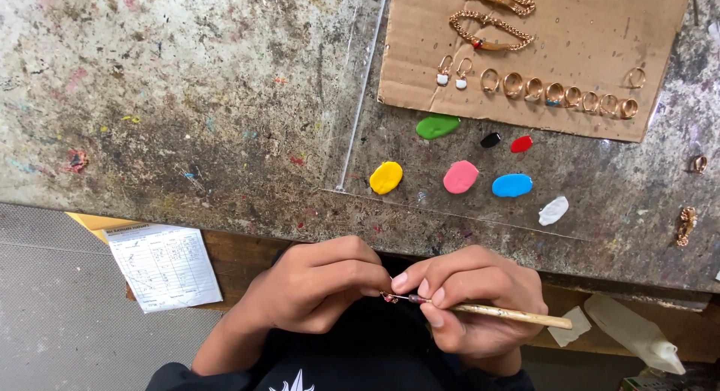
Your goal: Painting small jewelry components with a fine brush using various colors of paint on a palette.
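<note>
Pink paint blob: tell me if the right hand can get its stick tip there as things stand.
Probably yes. The pink paint blob lies uncovered on the clear sheet, just ahead of the right hand, with nothing between. That hand already grips the wooden stick, its tip now at the small piece the left hand pinches.

Bright even light, soft shadows, sharp

Yellow, pink, blue paint blobs [460,177]

My single head-mounted view looks steeply down from just above my left hand [315,286] and right hand [469,305], close in; beyond my fingers [442,282] the worktable [187,98] fills the upper frame.
</note>
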